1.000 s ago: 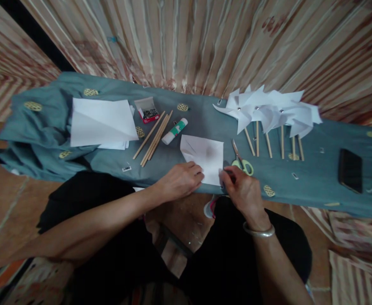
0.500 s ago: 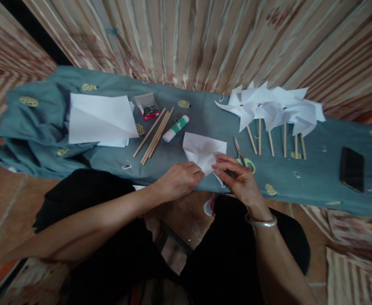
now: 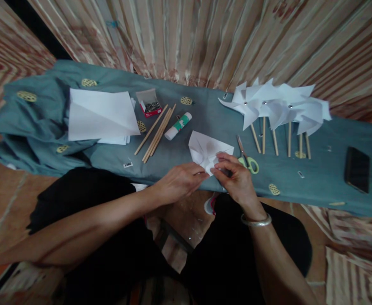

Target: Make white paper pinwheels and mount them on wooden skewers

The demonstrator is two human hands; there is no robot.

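A white sheet of paper with creases and cut flaps lies at the near edge of the cloth-covered table. My left hand pinches its near corner from the left. From the right, my right hand grips the paper between thumb and fingers close to the left fingertips. Just beyond the right hand lie scissors with green handles, blades pointing away. Up and to the left of the paper rests a glue stick with a green label. My fingers hide part of the paper's near edge.
Wooden sticks lie left of the glue stick, below an opened red box of small metal pins. White paper sheets are stacked at left. Several paper pinwheels on sticks lie at back right. A phone is far right.
The paper has turned slightly clockwise, and its near corner is drawn in between both hands' fingertips. My right fingers have closed in on it. The whole view has shifted a little.
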